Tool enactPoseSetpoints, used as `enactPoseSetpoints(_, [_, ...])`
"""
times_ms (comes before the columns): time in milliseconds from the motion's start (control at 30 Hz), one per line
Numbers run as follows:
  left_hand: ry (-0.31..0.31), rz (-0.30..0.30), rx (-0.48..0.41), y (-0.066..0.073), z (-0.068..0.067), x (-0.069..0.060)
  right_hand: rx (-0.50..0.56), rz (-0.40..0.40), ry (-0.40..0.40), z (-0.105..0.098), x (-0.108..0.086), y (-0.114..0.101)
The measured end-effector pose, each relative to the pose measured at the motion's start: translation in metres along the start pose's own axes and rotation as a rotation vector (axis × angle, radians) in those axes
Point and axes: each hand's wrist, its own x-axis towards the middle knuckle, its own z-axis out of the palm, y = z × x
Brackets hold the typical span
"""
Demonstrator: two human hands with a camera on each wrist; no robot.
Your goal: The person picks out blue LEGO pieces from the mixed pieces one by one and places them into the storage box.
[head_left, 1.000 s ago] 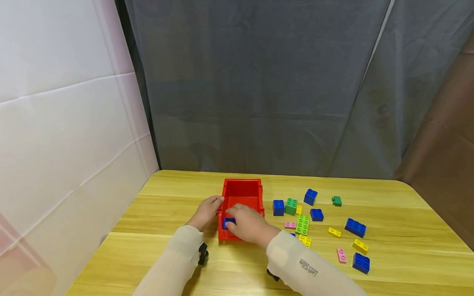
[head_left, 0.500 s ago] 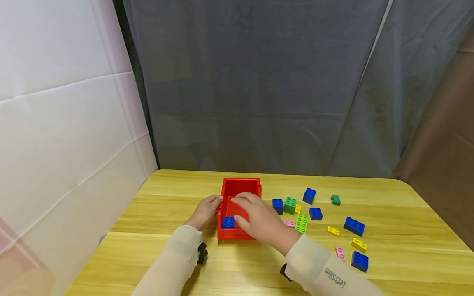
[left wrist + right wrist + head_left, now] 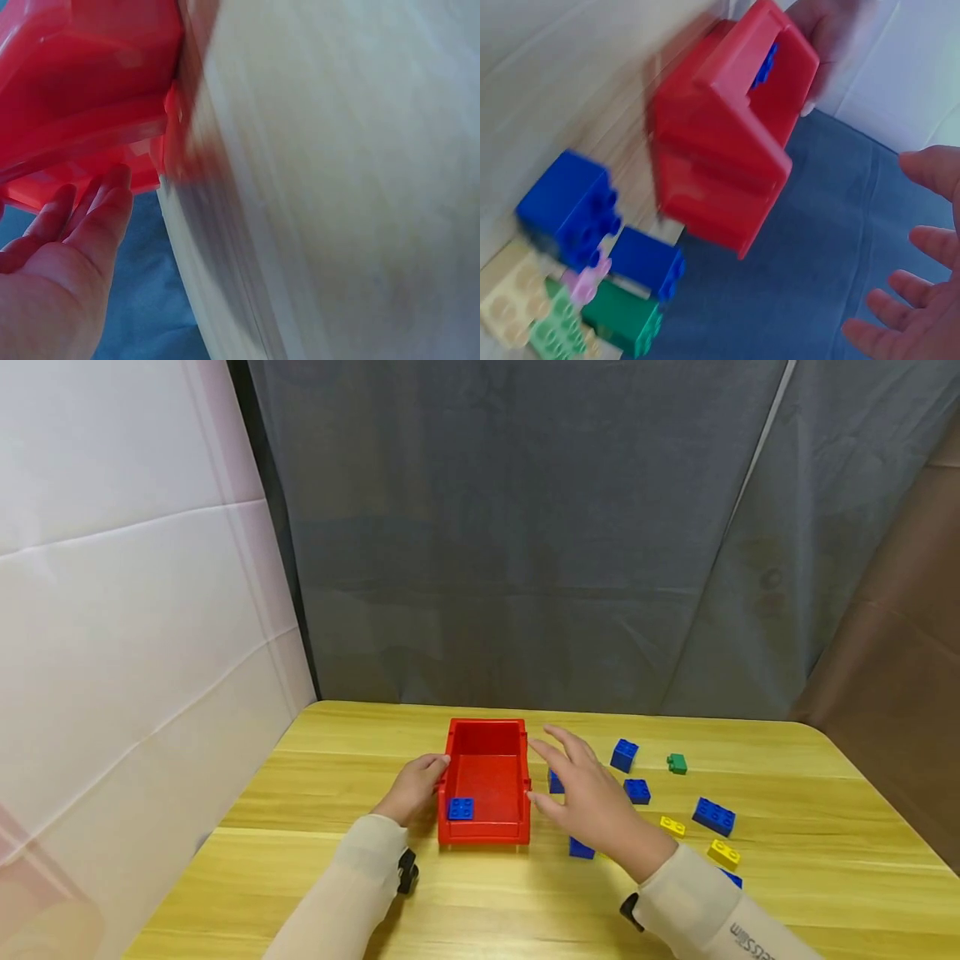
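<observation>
A red plastic bin [image 3: 483,833] stands on the table, with one blue toy brick [image 3: 461,809] in its near left corner. My left hand [image 3: 408,787] holds the bin's left side at the rim; in the left wrist view its fingers [image 3: 105,217] reach up against the red wall. Just right of the bin, my right hand [image 3: 600,810] hovers with spread fingers and holds nothing. Beneath and around it lie loose blue bricks [image 3: 556,782], some partly covered by the hand. The right wrist view shows a green brick [image 3: 621,316] and a pale yellow brick [image 3: 514,296] beside them.
Farther right on the wooden table [image 3: 300,877] lie a blue brick [image 3: 714,816], yellow bricks [image 3: 724,853] and a small green piece [image 3: 677,763]. A grey curtain [image 3: 487,543] hangs behind the table, and a white one [image 3: 127,610] stands to the left.
My right hand has let go of the blue brick in the bin, lifted out and moved right over the loose bricks. My left hand has stayed at the bin's rim.
</observation>
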Motion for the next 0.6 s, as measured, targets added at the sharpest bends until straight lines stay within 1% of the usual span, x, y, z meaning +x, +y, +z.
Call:
enactPoseSetpoints(167, [-0.003, -0.012, -0.004, 0.0, -0.001, -0.002, -0.003, -0.008, -0.009, -0.002, -0.01, 0.016])
enactPoseSetpoints(433, [0.0, -0.021, -0.006, -0.001, -0.003, -0.001, -0.053, 0.017, -0.01, 0.002, -0.023, 0.037])
enactPoseSetpoints(600, [0.001, -0.027, -0.009, -0.003, -0.003, -0.001, -0.069, 0.038, -0.047, 0.006, -0.031, 0.046])
